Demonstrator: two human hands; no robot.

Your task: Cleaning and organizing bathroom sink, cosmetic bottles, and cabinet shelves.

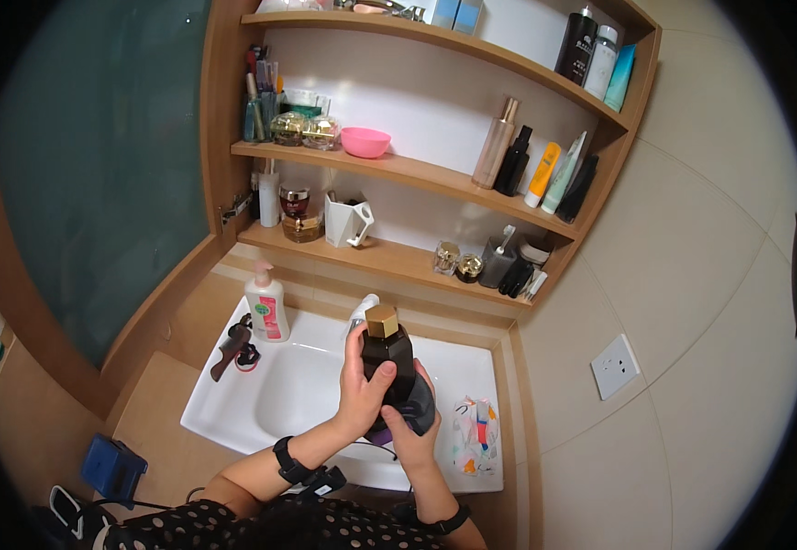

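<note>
Over the front of the white sink (233, 417), my left hand (358, 396) is closed round a black bottle (387, 353) with a square gold cap, which points away from me. Just below and to the right, my right hand (414, 442) grips a dark grey rounded object (420, 403); its kind cannot be made out. The two held items overlap, and I cannot tell whether they touch. Behind the bottle, the faucet (362, 307) is partly covered.
On the sink's left rim stand a pump soap bottle (267, 307) and a brown hair clip (231, 353). A patterned plastic packet (477, 435) lies on the right rim. Above, wooden shelves (398, 257) hold toiletries and a pink bowl (365, 141). The cabinet door (105, 174) hangs open at left.
</note>
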